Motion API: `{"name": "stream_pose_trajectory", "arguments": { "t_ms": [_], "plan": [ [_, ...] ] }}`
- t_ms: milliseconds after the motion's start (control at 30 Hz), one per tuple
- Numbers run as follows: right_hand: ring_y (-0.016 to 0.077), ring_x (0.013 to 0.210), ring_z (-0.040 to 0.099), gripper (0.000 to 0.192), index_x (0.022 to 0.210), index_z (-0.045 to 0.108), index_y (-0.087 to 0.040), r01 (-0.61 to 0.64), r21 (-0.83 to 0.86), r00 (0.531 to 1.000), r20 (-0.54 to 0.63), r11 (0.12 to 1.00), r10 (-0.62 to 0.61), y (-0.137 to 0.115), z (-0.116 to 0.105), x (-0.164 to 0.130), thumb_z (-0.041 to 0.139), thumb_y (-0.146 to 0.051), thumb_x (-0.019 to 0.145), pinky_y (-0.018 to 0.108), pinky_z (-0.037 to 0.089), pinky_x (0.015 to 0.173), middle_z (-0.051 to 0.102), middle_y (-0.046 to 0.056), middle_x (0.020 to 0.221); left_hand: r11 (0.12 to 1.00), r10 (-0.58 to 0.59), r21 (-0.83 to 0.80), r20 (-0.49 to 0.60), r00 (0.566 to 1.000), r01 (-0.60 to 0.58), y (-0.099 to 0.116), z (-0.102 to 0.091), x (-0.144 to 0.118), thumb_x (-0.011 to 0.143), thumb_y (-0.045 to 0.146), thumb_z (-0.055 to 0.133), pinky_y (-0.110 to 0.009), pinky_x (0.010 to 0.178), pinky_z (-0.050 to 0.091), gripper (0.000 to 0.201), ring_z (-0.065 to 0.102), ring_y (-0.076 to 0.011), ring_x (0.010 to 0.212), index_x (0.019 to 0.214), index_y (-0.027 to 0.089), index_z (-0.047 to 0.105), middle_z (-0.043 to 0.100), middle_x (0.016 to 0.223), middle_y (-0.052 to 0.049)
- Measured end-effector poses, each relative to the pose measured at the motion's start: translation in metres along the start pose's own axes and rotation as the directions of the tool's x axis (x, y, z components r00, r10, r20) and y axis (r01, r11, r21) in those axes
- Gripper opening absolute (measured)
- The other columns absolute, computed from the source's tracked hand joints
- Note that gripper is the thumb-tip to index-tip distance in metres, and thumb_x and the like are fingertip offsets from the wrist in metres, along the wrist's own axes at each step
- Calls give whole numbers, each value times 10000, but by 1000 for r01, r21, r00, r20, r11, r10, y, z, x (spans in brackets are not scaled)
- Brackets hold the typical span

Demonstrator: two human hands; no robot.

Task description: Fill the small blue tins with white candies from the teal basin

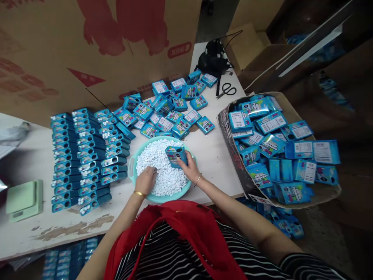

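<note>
A round teal basin full of small white candies sits on the table in front of me. My left hand rests in the candies at the basin's near left, fingers curled down into them. My right hand holds a small blue box over the candies, its open end facing up. Whether the left hand has candies in it is hidden.
Rows of filled blue boxes lie left of the basin. A loose pile of blue boxes lies behind it. A cardboard carton of blue boxes stands at the right. Scissors, a black bag and a green scale are also on the table.
</note>
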State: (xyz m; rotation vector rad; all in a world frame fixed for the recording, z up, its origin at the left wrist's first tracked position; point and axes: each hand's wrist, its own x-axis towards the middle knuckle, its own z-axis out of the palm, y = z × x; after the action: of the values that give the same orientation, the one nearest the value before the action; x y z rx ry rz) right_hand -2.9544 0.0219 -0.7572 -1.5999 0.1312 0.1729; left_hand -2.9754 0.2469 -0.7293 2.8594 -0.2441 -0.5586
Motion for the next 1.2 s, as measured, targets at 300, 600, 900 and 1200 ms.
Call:
{"name": "stream_pose_trajectory", "arguments": {
  "t_ms": [300,600,900,1200],
  "plan": [
    [199,1093,541,429,1164,466,-212,-1,86,1000,29,996,-1,-11,19,-16,519,-509,859,350,442,996,578,71,1155,982,47,-183,-34,998,-52,-3,13,11,858,268,461,-347,884,460,254,572,-221,1009,1082,166,522,602,1066,-100],
    [228,1026,551,324,1124,549,-221,246,-193,966,-35,950,-257,-25,-57,-26,610,-333,826,393,446,925,600,70,1093,918,234,-296,-130,963,-263,6,-51,-11,908,370,460,-300,798,464,270,578,-167,869,1095,192,535,600,954,-58],
    [257,1108,504,443,1240,532,-235,441,-374,895,120,816,-429,-24,-50,-27,503,-147,807,461,439,970,584,84,1182,893,436,-95,-52,898,-439,46,-123,-11,924,358,440,-277,774,473,275,598,-165,886,1122,202,549,622,984,-57],
    [257,1113,505,431,1242,530,-217,483,-370,874,155,793,-460,-21,-29,-28,489,-155,818,470,430,981,578,97,1194,835,386,359,159,909,-417,96,-170,-9,871,248,415,-285,546,434,346,600,-206,715,1198,227,526,618,969,-92]
  ]
}}
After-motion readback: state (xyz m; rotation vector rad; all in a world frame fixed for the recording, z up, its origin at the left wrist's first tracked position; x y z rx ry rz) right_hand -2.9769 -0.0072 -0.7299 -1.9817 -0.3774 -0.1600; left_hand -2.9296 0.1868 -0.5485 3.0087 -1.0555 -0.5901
